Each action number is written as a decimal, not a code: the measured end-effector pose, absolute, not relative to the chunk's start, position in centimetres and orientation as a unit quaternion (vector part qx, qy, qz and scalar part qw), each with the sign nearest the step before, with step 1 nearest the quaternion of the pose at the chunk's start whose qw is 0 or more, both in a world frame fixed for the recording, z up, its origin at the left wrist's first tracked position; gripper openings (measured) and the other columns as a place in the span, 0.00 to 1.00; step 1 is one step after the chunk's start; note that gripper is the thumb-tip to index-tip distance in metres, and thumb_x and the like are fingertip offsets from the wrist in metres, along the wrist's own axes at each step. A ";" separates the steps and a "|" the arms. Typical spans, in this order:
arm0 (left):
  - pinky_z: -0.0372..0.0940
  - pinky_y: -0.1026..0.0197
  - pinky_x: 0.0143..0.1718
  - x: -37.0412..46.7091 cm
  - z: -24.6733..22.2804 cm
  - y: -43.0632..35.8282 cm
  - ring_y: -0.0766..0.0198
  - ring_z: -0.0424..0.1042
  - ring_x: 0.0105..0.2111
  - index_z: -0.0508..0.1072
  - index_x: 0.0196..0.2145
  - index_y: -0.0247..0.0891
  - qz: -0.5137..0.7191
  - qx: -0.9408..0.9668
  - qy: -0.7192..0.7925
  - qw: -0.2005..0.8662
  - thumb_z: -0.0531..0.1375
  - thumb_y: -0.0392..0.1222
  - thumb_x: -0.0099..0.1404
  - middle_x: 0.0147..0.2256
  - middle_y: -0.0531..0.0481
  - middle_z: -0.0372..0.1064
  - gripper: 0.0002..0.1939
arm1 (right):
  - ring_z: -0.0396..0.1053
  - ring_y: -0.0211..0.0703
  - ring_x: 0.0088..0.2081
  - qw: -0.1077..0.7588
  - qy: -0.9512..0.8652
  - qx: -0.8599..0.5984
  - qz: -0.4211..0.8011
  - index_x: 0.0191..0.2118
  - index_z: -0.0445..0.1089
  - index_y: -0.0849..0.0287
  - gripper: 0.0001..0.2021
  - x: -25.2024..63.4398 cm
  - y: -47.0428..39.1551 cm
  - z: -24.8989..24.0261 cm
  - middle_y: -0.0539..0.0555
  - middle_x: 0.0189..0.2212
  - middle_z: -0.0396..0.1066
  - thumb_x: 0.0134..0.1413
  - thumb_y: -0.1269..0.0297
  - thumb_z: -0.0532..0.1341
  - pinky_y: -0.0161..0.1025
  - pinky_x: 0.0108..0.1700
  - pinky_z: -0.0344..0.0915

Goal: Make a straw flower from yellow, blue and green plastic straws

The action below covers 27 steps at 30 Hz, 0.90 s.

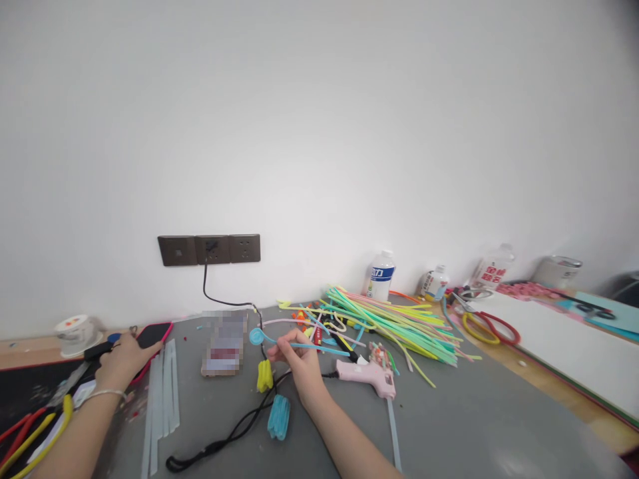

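A blue coil (256,336) hangs over the middle of the grey desk (459,426), at the left end of a blue strip (329,349). Of the two hands, the right hand (302,362) pinches this strip between thumb and fingertips, close to the coil, and the strip's free end runs out to the right. Just below the coil lies a yellow bundle (264,376), with a blue bundle (278,418) nearer the viewer. A looped black cord (219,447) runs beside them. To the left is a phone (227,342), its picture pixelated, then a row of pale glue sticks (162,392). The left hand (122,359) is beyond these, thumb stretched away from the fingers and reaching over a pink-edged phone (156,334); whether the fingers grip the black handle (97,350) beside them, I cannot tell. Right of the right hand lies a pink glue gun (369,380), a stick (394,432) extending from its back. Behind it spreads a pile of coloured strips (399,326). A bottle (381,276) stands by the wall, and farther right scissors (484,328) lie beside a white board (569,359).
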<state>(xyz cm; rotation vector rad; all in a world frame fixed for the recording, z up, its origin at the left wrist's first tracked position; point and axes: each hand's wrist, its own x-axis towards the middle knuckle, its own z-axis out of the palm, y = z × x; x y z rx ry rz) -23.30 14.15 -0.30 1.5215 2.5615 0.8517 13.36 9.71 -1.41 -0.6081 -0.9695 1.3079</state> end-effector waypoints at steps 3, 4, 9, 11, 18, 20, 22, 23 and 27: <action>0.65 0.42 0.40 -22.9 0.3 13.9 0.26 0.70 0.47 0.66 0.42 0.28 0.221 0.483 0.846 0.035 0.58 0.61 0.54 0.44 0.19 0.71 0.31 | 0.73 0.41 0.22 0.649 -0.427 -0.263 0.572 0.26 0.66 0.57 0.17 13.3 9.7 -1.5 0.50 0.20 0.76 0.44 0.51 0.70 0.38 0.31 0.71; 0.65 0.43 0.40 -22.6 0.7 13.8 0.27 0.70 0.48 0.66 0.43 0.27 0.209 0.482 0.850 0.038 0.57 0.60 0.54 0.45 0.19 0.70 0.31 | 0.73 0.41 0.23 0.649 -0.427 -0.263 0.571 0.27 0.66 0.57 0.17 13.3 9.7 -1.5 0.50 0.20 0.76 0.44 0.51 0.70 0.39 0.31 0.71; 0.64 0.41 0.45 -18.8 4.0 12.2 0.33 0.67 0.51 0.66 0.50 0.31 0.278 0.537 0.794 -0.061 0.53 0.54 0.60 0.48 0.26 0.69 0.27 | 0.73 0.40 0.23 0.650 -0.424 -0.262 0.574 0.28 0.66 0.57 0.16 13.4 9.8 -1.5 0.50 0.21 0.76 0.46 0.51 0.69 0.39 0.32 0.71; 0.66 0.50 0.44 -15.6 5.2 11.3 0.46 0.73 0.43 0.68 0.47 0.35 0.413 0.577 0.705 -0.020 0.51 0.54 0.62 0.45 0.35 0.72 0.22 | 0.72 0.40 0.22 0.647 -0.422 -0.261 0.579 0.29 0.67 0.57 0.17 13.5 9.8 -1.5 0.50 0.21 0.76 0.46 0.50 0.69 0.38 0.32 0.70; 0.66 0.61 0.25 -2.7 3.4 8.2 0.55 0.74 0.28 0.75 0.38 0.38 0.433 0.642 0.531 0.343 0.61 0.57 0.56 0.26 0.47 0.74 0.21 | 0.68 0.38 0.22 0.633 -0.439 -0.243 0.590 0.28 0.67 0.58 0.19 13.4 9.8 -1.5 0.48 0.19 0.71 0.49 0.46 0.66 0.36 0.30 0.66; 0.62 0.63 0.19 -1.0 2.4 7.9 0.60 0.69 0.20 0.75 0.29 0.37 0.456 0.622 0.504 0.388 0.63 0.57 0.54 0.21 0.50 0.70 0.19 | 0.65 0.36 0.21 0.645 -0.438 -0.251 0.573 0.27 0.66 0.57 0.18 13.5 9.9 -1.7 0.46 0.18 0.68 0.50 0.46 0.65 0.34 0.29 0.63; 0.61 0.64 0.18 -0.5 1.7 7.9 0.64 0.65 0.17 0.74 0.24 0.36 0.484 0.588 0.479 0.435 0.64 0.58 0.53 0.18 0.52 0.67 0.20 | 0.63 0.36 0.21 0.657 -0.434 -0.268 0.554 0.27 0.65 0.57 0.19 13.5 10.2 -1.9 0.45 0.17 0.66 0.50 0.45 0.64 0.33 0.27 0.61; 0.61 0.65 0.18 -0.4 1.5 7.9 0.65 0.64 0.16 0.74 0.24 0.36 0.496 0.569 0.470 0.458 0.65 0.59 0.52 0.18 0.52 0.67 0.21 | 0.63 0.36 0.21 0.661 -0.434 -0.277 0.546 0.27 0.64 0.57 0.19 13.6 10.2 -2.0 0.45 0.17 0.65 0.51 0.45 0.64 0.33 0.27 0.60; 0.61 0.67 0.17 -0.7 0.9 7.8 0.67 0.64 0.18 0.75 0.25 0.35 0.515 0.511 0.450 0.520 0.67 0.59 0.50 0.21 0.51 0.69 0.21 | 0.63 0.37 0.21 0.646 -0.458 -0.291 0.536 0.30 0.64 0.56 0.18 13.5 10.1 -1.9 0.45 0.18 0.64 0.51 0.45 0.63 0.34 0.27 0.60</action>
